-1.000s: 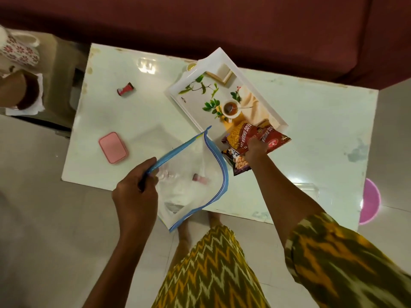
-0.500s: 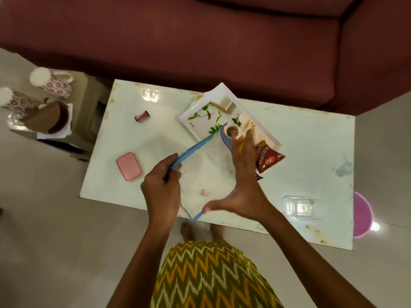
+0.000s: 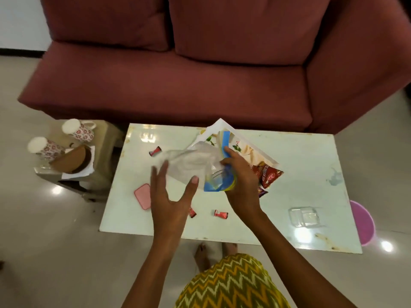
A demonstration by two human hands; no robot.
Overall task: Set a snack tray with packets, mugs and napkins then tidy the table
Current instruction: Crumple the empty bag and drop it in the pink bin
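A clear zip bag (image 3: 191, 165) with a blue edge hangs upturned over the white table (image 3: 300, 174), my right hand (image 3: 239, 176) shut on its blue end. My left hand (image 3: 171, 196) is open just below the bag, fingers spread, touching nothing. The printed white tray (image 3: 249, 143) lies behind the bag with a red snack packet (image 3: 269, 176) half over its near edge. Three small red wrapped sweets (image 3: 221, 214) (image 3: 192, 212) (image 3: 155, 151) lie loose on the table. Two flowered mugs (image 3: 76, 130) (image 3: 44, 147) stand on a side stool at the left, beside white napkins (image 3: 86, 172) under a brown holder.
A pink lid or case (image 3: 142, 196) lies left of my left hand. A clear plastic box (image 3: 304, 216) sits near the table's front right. A pink bucket (image 3: 364, 223) stands on the floor at the right. A maroon sofa (image 3: 200, 63) runs behind the table.
My left hand has let go of the bag and opened. My right hand now grips the bag, turned over, and two sweets now lie on the table near the front. The camera tilted up.
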